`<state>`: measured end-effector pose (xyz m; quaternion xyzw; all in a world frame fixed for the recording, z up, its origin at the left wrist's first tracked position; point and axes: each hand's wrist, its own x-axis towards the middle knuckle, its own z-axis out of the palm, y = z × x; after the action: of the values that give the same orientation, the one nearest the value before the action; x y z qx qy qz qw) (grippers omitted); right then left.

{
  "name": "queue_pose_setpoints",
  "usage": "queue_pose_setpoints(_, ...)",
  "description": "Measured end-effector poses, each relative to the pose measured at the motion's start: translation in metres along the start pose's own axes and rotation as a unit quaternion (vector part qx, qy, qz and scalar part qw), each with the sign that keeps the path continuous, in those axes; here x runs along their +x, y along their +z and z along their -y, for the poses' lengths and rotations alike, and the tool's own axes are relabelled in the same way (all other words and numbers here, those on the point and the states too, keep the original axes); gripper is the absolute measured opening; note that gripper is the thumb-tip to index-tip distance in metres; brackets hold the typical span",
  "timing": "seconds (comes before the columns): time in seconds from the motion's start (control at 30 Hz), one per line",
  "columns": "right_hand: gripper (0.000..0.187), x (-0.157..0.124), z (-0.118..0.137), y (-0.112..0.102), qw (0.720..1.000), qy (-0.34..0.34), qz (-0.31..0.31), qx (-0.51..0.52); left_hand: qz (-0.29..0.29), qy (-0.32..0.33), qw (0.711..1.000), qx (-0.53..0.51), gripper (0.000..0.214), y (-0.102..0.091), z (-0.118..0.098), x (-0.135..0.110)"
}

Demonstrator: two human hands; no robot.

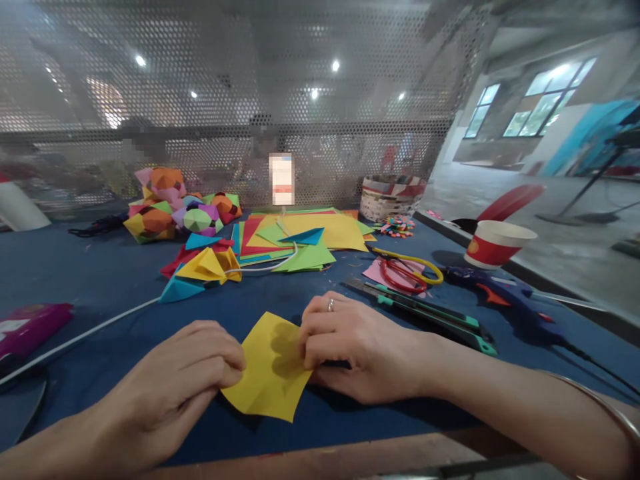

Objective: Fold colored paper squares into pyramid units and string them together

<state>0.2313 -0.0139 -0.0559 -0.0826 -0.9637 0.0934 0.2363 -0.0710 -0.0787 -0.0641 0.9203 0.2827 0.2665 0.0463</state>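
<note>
A square of yellow paper (267, 363) is held between both hands just above the blue tabletop, one corner pointing away from me. My left hand (193, 373) pinches its left corner between thumb and fingers. On the opposite corner, my right hand (353, 347), with a ring on one finger, has its fingers closed; the fingertips partly hide that corner. The sheet bends slightly and bears a shadow from the right hand. Beyond it lie folded paper pieces in yellow (207, 265) and blue (183, 288), and a stack of coloured sheets (345, 230).
Right of my hand lie a utility knife (430, 313), scissors (407, 267), a blue glue gun (510, 300) and a paper cup (500, 243). Folded paper balls (155, 207) sit back left, a woven basket (393, 197) back right. A white cable (100, 327) crosses the left side.
</note>
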Motion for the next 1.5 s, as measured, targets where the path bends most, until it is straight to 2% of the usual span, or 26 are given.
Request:
queue_pose_setpoints(0.3, 0.024, 0.001, -0.001, 0.003, 0.996, 0.071, 0.010, 0.045, -0.002, -0.050, 0.998, 0.045, 0.011, 0.000, -0.003, -0.003)
queue_pose_setpoints(0.43, 0.027, 0.002, -0.001, 0.005, 0.991, 0.120, -0.013, 0.051, 0.010, -0.066, 0.997, 0.031, 0.019, 0.002, 0.000, 0.004)
queue_pose_setpoints(0.63, 0.039, 0.006, 0.000, 0.011, 0.966, 0.251, -0.016, 0.060, -0.039, -0.136, 0.989, 0.031, 0.038, 0.010, 0.004, 0.015)
queue_pose_setpoints(0.77, 0.040, 0.008, -0.001, 0.012, 0.954, 0.290, -0.017, 0.075, -0.024, -0.143, 0.989, 0.035, 0.041, 0.014, 0.009, 0.016)
queue_pose_setpoints(0.87, 0.036, 0.011, 0.000, 0.011, 0.945, 0.316, 0.000, 0.081, -0.028, -0.134, 0.990, 0.043, 0.042, 0.014, 0.011, 0.015)
queue_pose_setpoints(1.0, 0.046, 0.016, 0.006, 0.010, 0.923, 0.377, 0.044, 0.072, -0.014, -0.129, 0.990, 0.054, 0.041, 0.013, 0.010, 0.015)
queue_pose_setpoints(1.07, 0.049, 0.017, 0.010, 0.011, 0.914, 0.396, 0.055, 0.064, -0.025, -0.127, 0.990, 0.054, 0.041, 0.013, 0.009, 0.016)
queue_pose_setpoints(1.2, 0.053, 0.015, 0.013, 0.016, 0.916, 0.396, 0.052, 0.039, -0.055, -0.118, 0.990, 0.052, 0.039, 0.015, 0.008, 0.017)
queue_pose_setpoints(1.4, 0.047, 0.011, 0.012, 0.019, 0.931, 0.363, 0.033, 0.035, -0.028, -0.122, 0.991, 0.049, 0.037, 0.017, 0.012, 0.014)
queue_pose_setpoints(1.5, 0.047, 0.010, 0.011, 0.019, 0.933, 0.356, 0.027, 0.042, -0.058, -0.123, 0.990, 0.044, 0.037, 0.017, 0.011, 0.015)
